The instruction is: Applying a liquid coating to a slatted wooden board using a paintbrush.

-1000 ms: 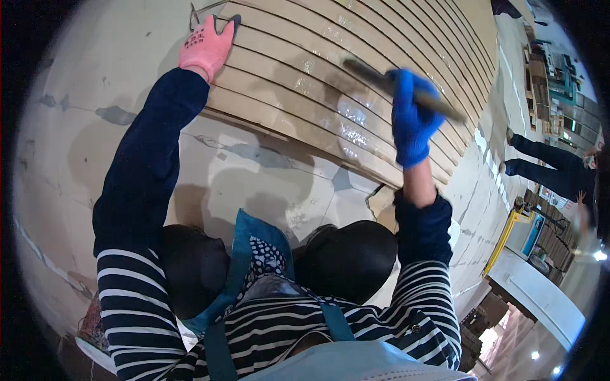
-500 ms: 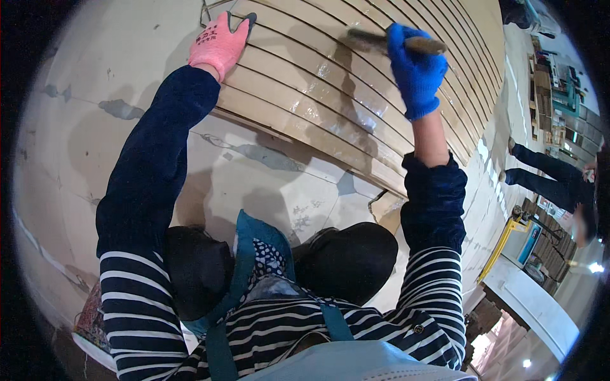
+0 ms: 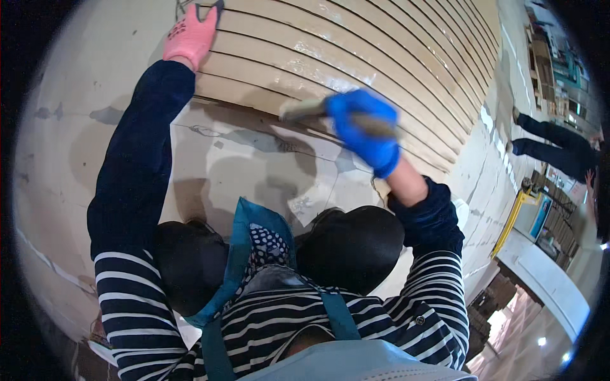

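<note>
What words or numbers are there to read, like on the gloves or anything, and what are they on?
Pink glove on the left hand: dark print on its back, too small and blurred to read.
Blue glove on the right hand: no writing shows.
Brush: blurred; no writing shows.
Overlapping tan sheets: no writing shows.
Background at the right: too small to read anything.

Across the left of the frame, a pale, cracked floor with grey patches (image 3: pixel 73 165) is stretching out. Over at the right edge, a person in dark trousers (image 3: pixel 553 154) is standing, appearing sideways. Just below, a yellow metal frame (image 3: pixel 508 225) is showing beside a long, smooth white panel (image 3: pixel 546 280). Upper right, blurry teal machinery (image 3: pixel 570 74) is sitting near brown stacked material (image 3: pixel 543 66), while round white lights (image 3: pixel 541 341) are glowing at lower right.
</note>
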`<state>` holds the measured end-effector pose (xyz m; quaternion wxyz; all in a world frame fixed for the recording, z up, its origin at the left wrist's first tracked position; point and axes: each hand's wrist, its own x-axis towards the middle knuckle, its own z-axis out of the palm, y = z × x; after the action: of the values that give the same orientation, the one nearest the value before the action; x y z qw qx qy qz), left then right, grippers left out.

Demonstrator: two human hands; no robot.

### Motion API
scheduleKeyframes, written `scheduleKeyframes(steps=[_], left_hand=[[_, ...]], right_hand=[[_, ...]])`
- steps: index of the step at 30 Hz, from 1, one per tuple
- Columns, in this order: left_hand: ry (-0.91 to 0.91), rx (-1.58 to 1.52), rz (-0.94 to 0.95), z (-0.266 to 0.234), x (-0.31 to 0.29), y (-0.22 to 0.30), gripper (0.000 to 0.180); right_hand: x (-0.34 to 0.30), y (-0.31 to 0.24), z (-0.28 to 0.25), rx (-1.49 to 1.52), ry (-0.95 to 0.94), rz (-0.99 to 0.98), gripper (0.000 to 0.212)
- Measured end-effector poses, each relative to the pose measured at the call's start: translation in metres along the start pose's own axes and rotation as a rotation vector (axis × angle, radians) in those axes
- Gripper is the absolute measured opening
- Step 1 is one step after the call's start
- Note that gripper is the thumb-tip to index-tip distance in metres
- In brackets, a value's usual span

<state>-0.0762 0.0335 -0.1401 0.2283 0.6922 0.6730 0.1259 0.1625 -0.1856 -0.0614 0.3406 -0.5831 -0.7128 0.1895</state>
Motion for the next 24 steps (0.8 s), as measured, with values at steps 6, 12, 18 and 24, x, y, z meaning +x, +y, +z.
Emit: scheduleKeyframes(steps=[6, 12, 18, 24], left_hand=[[0.059, 0.021, 0.026, 0.003, 0.001, -0.003, 0.060], [0.035, -0.016, 0.023, 0.004, 0.004, -0.010, 0.068], [0.035, 0.067, 0.051, 0.010, 0.012, -0.016, 0.065], [0.042, 0.036, 0.015, 0.010, 0.009, -0.015, 0.062]], right_hand=[[0.073, 0.071, -0.067, 0.257, 0.458, 0.210, 0.014], [0.021, 0.062, -0.031, 0.125, 0.357, 0.276, 0.011], [-0.043, 0.051, -0.039, 0.404, 0.515, 0.209, 0.008], [0.007, 0.079, -0.056, -0.056, 0.680, 0.044, 0.013]])
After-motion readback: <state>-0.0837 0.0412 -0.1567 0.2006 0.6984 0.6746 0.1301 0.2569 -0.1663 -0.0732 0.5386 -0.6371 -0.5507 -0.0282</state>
